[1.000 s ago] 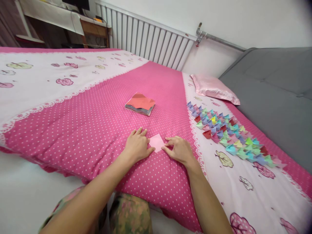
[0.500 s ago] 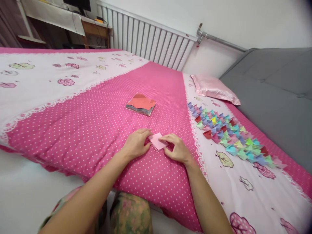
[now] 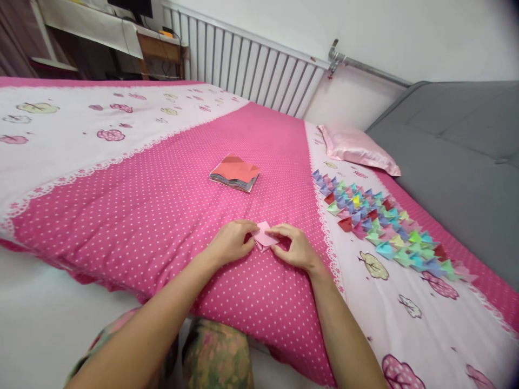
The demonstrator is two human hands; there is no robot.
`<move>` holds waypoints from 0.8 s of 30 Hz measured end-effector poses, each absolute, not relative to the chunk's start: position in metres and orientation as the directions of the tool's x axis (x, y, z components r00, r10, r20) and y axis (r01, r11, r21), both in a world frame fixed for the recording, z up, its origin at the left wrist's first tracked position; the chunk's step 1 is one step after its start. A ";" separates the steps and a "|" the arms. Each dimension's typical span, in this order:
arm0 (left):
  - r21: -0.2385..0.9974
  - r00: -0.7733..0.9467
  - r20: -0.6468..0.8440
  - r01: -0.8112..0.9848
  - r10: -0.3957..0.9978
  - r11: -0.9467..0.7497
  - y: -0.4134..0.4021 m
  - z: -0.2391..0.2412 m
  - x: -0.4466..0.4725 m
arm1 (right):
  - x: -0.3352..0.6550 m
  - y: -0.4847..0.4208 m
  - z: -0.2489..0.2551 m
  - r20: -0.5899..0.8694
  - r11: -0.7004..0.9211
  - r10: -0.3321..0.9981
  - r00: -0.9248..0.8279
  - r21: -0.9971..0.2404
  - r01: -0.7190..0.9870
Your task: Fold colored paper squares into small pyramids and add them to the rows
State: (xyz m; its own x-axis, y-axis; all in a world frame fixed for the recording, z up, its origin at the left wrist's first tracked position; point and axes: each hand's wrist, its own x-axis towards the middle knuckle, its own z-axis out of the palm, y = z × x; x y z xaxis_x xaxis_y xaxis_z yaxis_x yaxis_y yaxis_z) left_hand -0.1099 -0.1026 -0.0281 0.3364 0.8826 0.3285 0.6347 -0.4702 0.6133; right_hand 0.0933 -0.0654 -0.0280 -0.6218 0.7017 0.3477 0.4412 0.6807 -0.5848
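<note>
A small pink folded paper point(image 3: 264, 237) lies on the pink dotted bedspread point(image 3: 162, 205) between my two hands. My left hand point(image 3: 230, 243) pinches its left edge with curled fingers. My right hand point(image 3: 294, 247) grips its right side, fingertips pressed on the paper. Farther back on the bedspread sits a stack of coloured paper squares point(image 3: 234, 172) with a red sheet on top. To the right, several folded paper pieces point(image 3: 377, 221) in many colours lie in rows on the white part of the cover.
A pink satin pillow point(image 3: 357, 148) lies at the head of the bed beside a grey sofa point(image 3: 458, 162). A white radiator point(image 3: 251, 70) stands against the wall behind. My knees in patterned fabric point(image 3: 214, 356) are below the bed edge.
The pink paper went from lying flat to being folded smaller and lifted a little. Both hands have closed in around it, fingers curling from flat to pinching.
</note>
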 end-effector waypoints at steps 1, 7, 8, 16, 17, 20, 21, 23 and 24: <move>0.612 0.340 0.330 0.633 0.880 -0.474 -0.103 -0.028 -0.110 | 0.093 -0.065 -0.029 0.353 0.681 0.701 -0.619 -0.587 0.437; 0.612 0.305 0.312 0.660 0.900 -0.436 -0.103 -0.029 -0.109 | 0.092 -0.065 -0.030 0.364 0.656 0.728 -0.582 -0.619 0.433; 0.610 0.303 0.310 0.663 0.901 -0.433 -0.103 -0.029 -0.109 | 0.091 -0.065 -0.030 0.362 0.648 0.737 -0.571 -0.621 0.442; 0.572 0.289 0.337 0.693 0.896 -0.439 -0.100 -0.031 -0.105 | 0.092 -0.067 -0.031 0.379 0.645 0.748 -0.545 -0.610 0.461; 0.571 0.283 0.342 0.695 0.896 -0.438 -0.099 -0.032 -0.104 | 0.091 -0.067 -0.031 0.379 0.648 0.746 -0.548 -0.605 0.463; 0.569 0.253 0.353 0.706 0.901 -0.421 -0.095 -0.034 -0.103 | 0.090 -0.067 -0.031 0.367 0.644 0.751 -0.549 -0.593 0.483; 0.568 0.238 0.355 0.714 0.904 -0.411 -0.094 -0.035 -0.102 | 0.090 -0.067 -0.031 0.362 0.635 0.759 -0.540 -0.592 0.496; 0.562 0.200 0.354 0.735 0.913 -0.379 -0.092 -0.036 -0.101 | 0.089 -0.066 -0.032 0.354 0.611 0.784 -0.509 -0.585 0.534; 0.557 0.175 0.353 0.750 0.919 -0.357 -0.090 -0.036 -0.101 | 0.089 -0.065 -0.033 0.349 0.597 0.797 -0.492 -0.579 0.556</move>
